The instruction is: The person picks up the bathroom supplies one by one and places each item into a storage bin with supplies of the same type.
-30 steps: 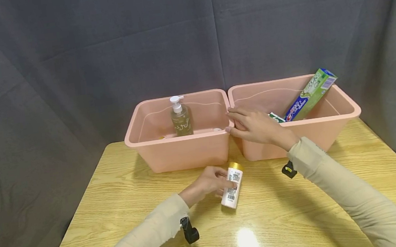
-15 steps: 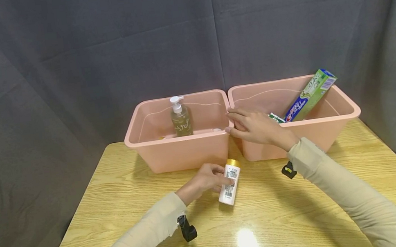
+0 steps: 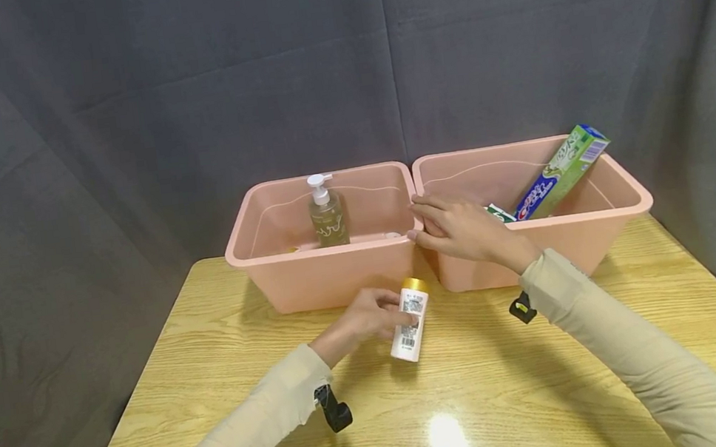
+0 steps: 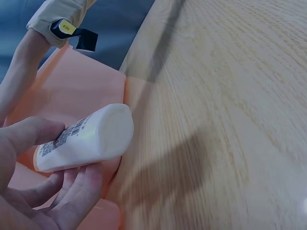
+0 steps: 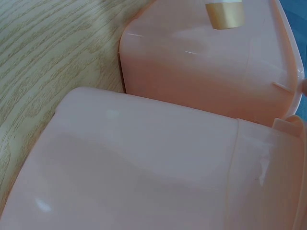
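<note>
My left hand [image 3: 369,315] grips a white bottle with a gold cap [image 3: 406,344], thumb across its printed label and fingers underneath. The bottle tilts, cap end toward the bins; in the left wrist view its base [image 4: 117,132] faces the camera and its shadow lies apart on the table. At the top of the right wrist view the gold cap [image 5: 225,16] shows. My right hand [image 3: 466,229] rests with extended fingers over the adjoining rims of the left pink bin [image 3: 331,279] and right pink bin [image 3: 574,238].
In the left bin stands a pump bottle [image 3: 330,223] of greenish liquid, with small items partly hidden by the front wall. A toothpaste box [image 3: 560,172] leans up out of the right bin, beside a green-and-white item [image 3: 500,213]. A grey curtain [image 3: 313,72] hangs behind the table [image 3: 214,360].
My left hand has carried the white bottle slightly up and left in the head view, nearer to the left bin's front wall. The right hand has stayed at the rims.
</note>
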